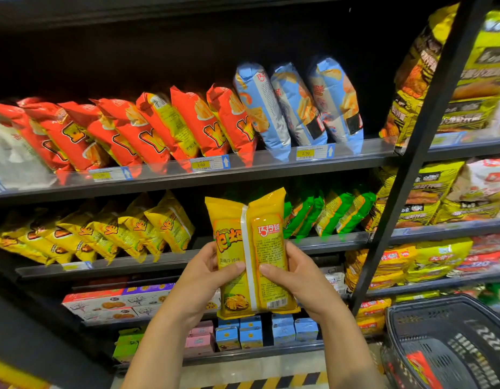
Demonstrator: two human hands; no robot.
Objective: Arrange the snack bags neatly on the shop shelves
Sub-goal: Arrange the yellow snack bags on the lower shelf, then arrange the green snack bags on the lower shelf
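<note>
Head view: the left hand (208,272) and right hand (292,272) pinch a yellow snack bag (253,254) by its sides at frame centre, back seam outward, thumbs pressed on the glossy, puffy film. Best to turn it print-forward and slot it upright into the gap on the middle shelf (330,240), right of the leaning yellow bags (108,228) and left of the green bags (327,211).

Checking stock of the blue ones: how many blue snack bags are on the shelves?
3. On the upper shelf, right of the red bags: left blue bag, middle blue bag, right blue bag, leaning side by side. Others may be hidden behind them.
</note>
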